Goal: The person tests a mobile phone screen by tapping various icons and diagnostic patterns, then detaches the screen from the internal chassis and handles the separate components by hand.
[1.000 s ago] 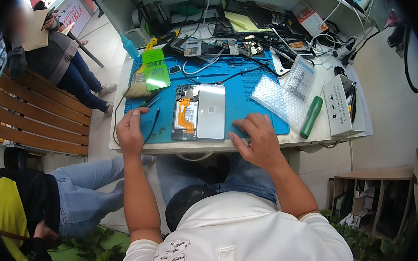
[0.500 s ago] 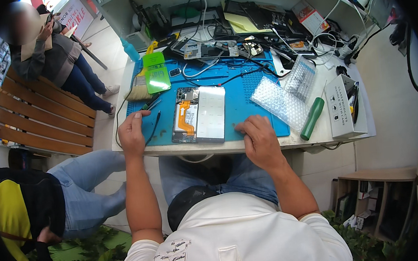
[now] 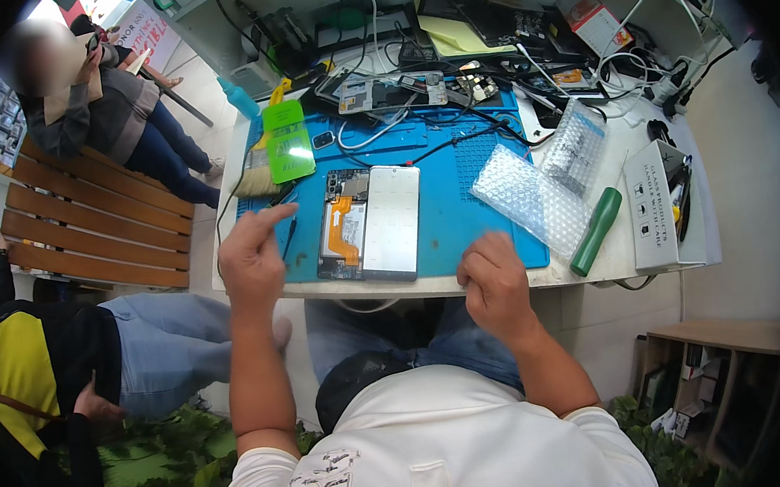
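An opened phone [image 3: 343,215] lies on the blue repair mat [image 3: 448,221], its battery, circuit board and orange ribbon cable exposed. Flush against its right side is a flat silver-white panel [image 3: 391,220]. My left hand [image 3: 258,252] hovers left of the phone at the mat's front edge, index finger stretched out and the others bent, with no object visible in it. A thin dark cable end [image 3: 290,236] lies close to that finger. My right hand [image 3: 496,281] is over the desk's front edge, right of the phone. Its fingers are curled in, slightly blurred, and nothing shows in them.
A brush [image 3: 257,182] and green card [image 3: 289,142] lie at the mat's left. Bubble wrap [image 3: 519,192], a green-handled screwdriver [image 3: 597,232] and a white box [image 3: 653,207] are at right. Phone parts [image 3: 387,93] and cables crowd the back. Two people are at the left.
My right hand has drawn back toward me, off the mat, and its fingers have curled more. My left hand has turned, its index finger now reaching rightward. The view has shifted slightly.
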The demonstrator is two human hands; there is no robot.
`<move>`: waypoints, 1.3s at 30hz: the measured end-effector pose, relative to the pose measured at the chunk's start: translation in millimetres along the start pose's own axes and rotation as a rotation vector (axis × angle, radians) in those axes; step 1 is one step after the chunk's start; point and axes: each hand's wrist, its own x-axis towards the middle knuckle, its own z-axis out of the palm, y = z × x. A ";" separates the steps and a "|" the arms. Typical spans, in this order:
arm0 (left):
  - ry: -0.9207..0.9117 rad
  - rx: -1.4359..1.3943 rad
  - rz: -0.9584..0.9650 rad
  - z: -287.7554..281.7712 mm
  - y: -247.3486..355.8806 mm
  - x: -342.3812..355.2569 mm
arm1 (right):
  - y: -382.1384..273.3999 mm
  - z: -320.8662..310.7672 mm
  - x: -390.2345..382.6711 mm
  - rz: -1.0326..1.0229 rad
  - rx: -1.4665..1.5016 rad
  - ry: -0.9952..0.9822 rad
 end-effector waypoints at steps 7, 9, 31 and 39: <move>-0.194 0.120 0.140 28.3 31.8 11.3 | 2.3 1.0 -6.4 -0.066 0.079 0.060; -0.237 0.121 0.149 36.0 38.4 13.8 | 3.9 1.3 -5.5 -0.073 0.086 0.063; -0.298 0.210 0.145 61.2 44.7 17.7 | 7.8 -12.7 -2.1 0.020 0.338 0.066; -0.294 0.193 0.154 61.3 44.1 17.9 | 6.8 -18.8 1.7 0.096 0.365 -0.032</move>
